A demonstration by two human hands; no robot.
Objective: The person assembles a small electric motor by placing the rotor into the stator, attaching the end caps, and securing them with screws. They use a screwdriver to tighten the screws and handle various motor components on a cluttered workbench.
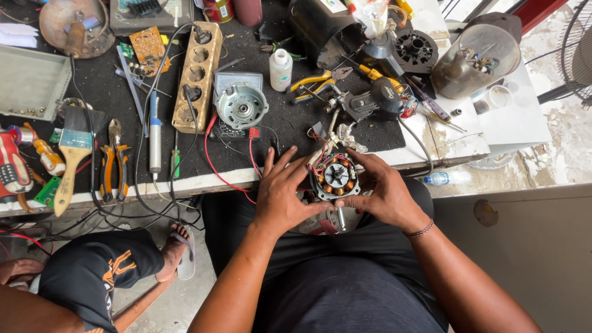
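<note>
Black matting covers the tabletop (111, 98), and at its left edge lie a paintbrush (73, 157) with a wooden handle, orange-handled pliers (114, 163) and a blue-handled soldering iron (155, 132); below them another person's knee (98, 271) and sandalled foot (179, 250) come into view. Further along sit a wooden socket strip (197, 77) and a round metal motor housing (242, 106) with red leads trailing from it. In the middle, just off the front edge of the tabletop and over the person's lap, the left hand (280, 197) and right hand (385, 194) share a small motor stator (336, 177), its copper windings ringed around a dark core, thin coloured wires rising from its top and a steel shaft pointing down. The left grip is spread, fingertips pressed to the stator's left rim; the right grip pinches the right rim between thumb and fingers. The piece looks dense and stiff for its size, but the windings and thin wires seem fragile, so the metal rim and shaft appear the safer places to hold. To the right lie yellow-handled cutters (314, 81), a white bottle (281, 69) and a clear domed cover (478, 58).
</note>
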